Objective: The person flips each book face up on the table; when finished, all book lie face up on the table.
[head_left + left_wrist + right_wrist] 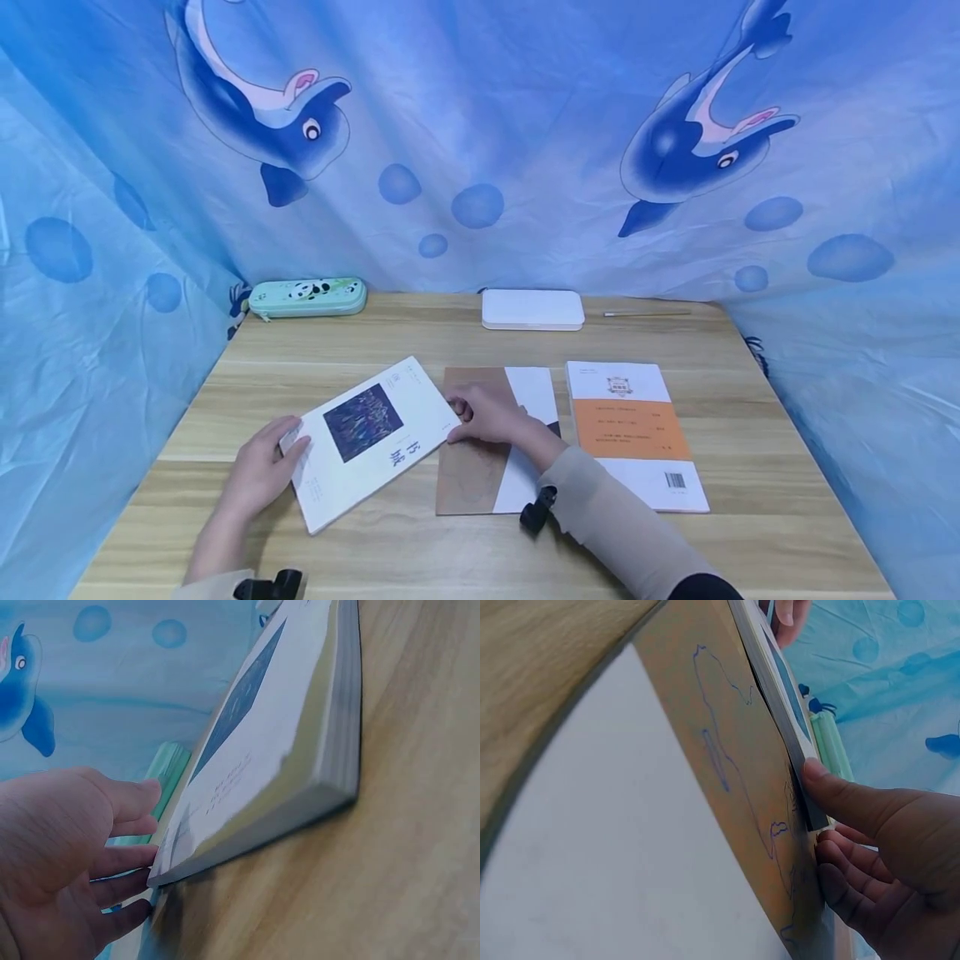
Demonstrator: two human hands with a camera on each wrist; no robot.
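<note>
A thick white paperback book (pixel 360 483) with a dark square picture lies at an angle on the left of the table. My right hand (pixel 487 414) pinches its right corner, thumb on the cover and fingers curled at the edge in the right wrist view. At the book's left end is my left hand (pixel 262 467); in the left wrist view its fairly straight fingertips touch the book's edge. Beneath my right hand lies a brown-and-white booklet (pixel 472 492), partly covered by that hand and forearm. Blue pen lines mark its brown part in the right wrist view.
A white-and-orange book (pixel 633 429) lies to the right, partly behind my right sleeve. Along the back edge are a mint panda pencil case (pixel 307 298), a flat white case (pixel 532 309) and a thin stick (pixel 647 314). A blue dolphin curtain (pixel 547 125) hangs behind the table.
</note>
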